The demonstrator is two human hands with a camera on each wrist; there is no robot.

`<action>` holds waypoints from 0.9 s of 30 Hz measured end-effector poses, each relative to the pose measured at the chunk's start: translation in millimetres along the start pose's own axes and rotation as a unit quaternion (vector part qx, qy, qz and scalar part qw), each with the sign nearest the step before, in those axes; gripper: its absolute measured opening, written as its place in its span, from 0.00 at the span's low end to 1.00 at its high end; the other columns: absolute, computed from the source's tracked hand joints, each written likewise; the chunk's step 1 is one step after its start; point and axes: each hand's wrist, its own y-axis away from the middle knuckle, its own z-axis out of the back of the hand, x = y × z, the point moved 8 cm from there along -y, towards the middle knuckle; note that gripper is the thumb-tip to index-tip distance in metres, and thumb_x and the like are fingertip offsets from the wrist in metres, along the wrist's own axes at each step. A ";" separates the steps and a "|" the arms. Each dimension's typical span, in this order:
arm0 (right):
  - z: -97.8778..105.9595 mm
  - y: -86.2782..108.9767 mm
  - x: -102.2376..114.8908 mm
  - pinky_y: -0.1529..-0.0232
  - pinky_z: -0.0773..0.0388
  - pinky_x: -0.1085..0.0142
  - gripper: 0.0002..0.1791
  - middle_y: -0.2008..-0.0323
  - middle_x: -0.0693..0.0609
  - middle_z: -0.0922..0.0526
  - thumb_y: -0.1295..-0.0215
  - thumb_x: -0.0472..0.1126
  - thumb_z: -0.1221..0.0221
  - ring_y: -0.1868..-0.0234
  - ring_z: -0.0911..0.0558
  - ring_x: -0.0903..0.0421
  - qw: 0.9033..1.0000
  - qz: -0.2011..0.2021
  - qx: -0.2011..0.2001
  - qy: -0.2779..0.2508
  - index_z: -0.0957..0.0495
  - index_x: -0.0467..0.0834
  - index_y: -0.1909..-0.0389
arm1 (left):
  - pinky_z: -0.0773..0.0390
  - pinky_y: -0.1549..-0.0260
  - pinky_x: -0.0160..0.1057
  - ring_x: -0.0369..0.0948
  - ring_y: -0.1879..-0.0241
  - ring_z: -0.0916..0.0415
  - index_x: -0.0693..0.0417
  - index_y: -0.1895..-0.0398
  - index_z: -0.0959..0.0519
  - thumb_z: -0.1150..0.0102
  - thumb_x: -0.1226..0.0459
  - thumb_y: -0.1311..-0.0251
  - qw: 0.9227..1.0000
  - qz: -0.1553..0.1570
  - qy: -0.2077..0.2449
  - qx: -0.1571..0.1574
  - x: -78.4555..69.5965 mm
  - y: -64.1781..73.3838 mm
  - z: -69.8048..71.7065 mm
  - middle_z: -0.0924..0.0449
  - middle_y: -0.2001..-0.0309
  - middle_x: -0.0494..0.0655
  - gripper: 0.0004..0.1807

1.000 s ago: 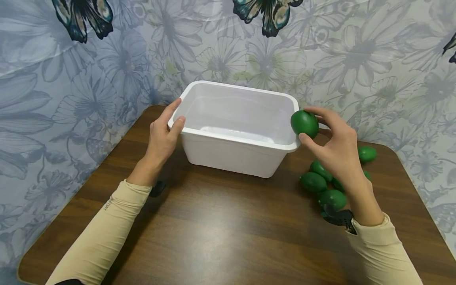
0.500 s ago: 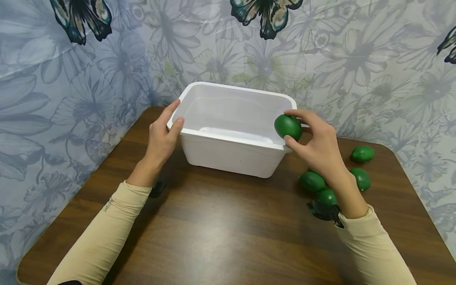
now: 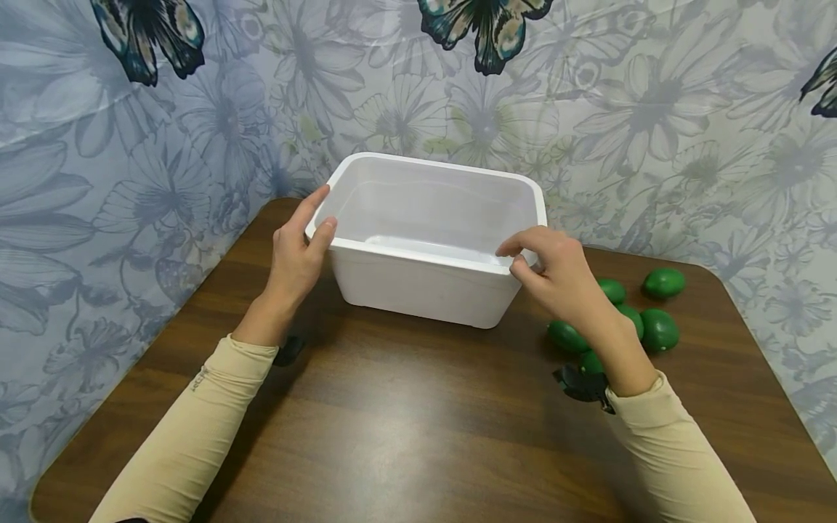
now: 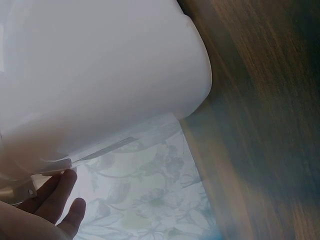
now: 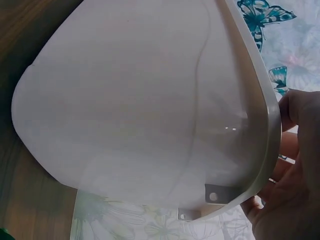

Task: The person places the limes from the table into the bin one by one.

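Nearest to the person are two cream sleeves (image 3: 189, 428), which reach over a brown table (image 3: 392, 414) with wood grain, rounded corners and a pale shine of light in front. At the right, the right wrist carries a dark device (image 3: 578, 383), and close by lie six visible green fruits (image 3: 660, 330), grouped on the table to the right of the tub (image 3: 418, 283), several partly covered by the forearm and hand. The left hand (image 3: 294, 254) grasps the tub's left end, its thumb over the rim. The right hand (image 3: 562, 280) is at the near right corner, thumb and forefinger bent but parted, and white plastic shows in their gap; its other fingers are hidden in the head view. The white tub stands in the farther half of the table, mouth upward, its long axis going left to right, with the right end slightly nearer. The left wrist view shows what the head view hides: the left fingers (image 4: 57, 198) under the rim, on the outer side. The right wrist view reveals small tabs (image 5: 227, 193) with holes below the rim. Farthest, behind the table, is a pale blue-grey wall (image 3: 628, 102) with printed flowers and dark teal butterflies (image 3: 484, 33).
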 end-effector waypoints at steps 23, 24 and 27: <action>40.8 38.9 9.3 0.39 0.25 0.74 0.20 0.41 0.48 0.13 0.30 0.30 0.44 0.44 0.15 0.48 0.991 0.006 -0.136 -0.018 0.16 0.39 0.41 | 0.25 0.38 0.57 0.52 0.36 0.20 0.50 0.24 0.27 0.46 0.52 0.29 1.000 -0.009 -0.004 -0.004 -7.6 10.5 9.1 0.22 0.30 0.53 0.32; 42.3 40.7 8.7 0.39 0.25 0.74 0.19 0.41 0.48 0.13 0.30 0.31 0.44 0.44 0.15 0.49 0.990 0.003 -0.137 -0.016 0.16 0.39 0.41 | 0.25 0.38 0.57 0.52 0.36 0.20 0.50 0.24 0.27 0.46 0.52 0.29 1.000 -0.010 -0.005 -0.005 -8.1 10.9 9.6 0.22 0.30 0.53 0.32; 45.6 46.0 6.6 0.39 0.25 0.73 0.18 0.41 0.49 0.13 0.28 0.32 0.44 0.43 0.15 0.50 0.991 -0.003 -0.136 -0.012 0.16 0.40 0.41 | 0.25 0.38 0.56 0.52 0.36 0.21 0.50 0.24 0.27 0.46 0.52 0.29 1.000 -0.010 -0.005 -0.004 -8.8 12.0 10.6 0.22 0.30 0.53 0.32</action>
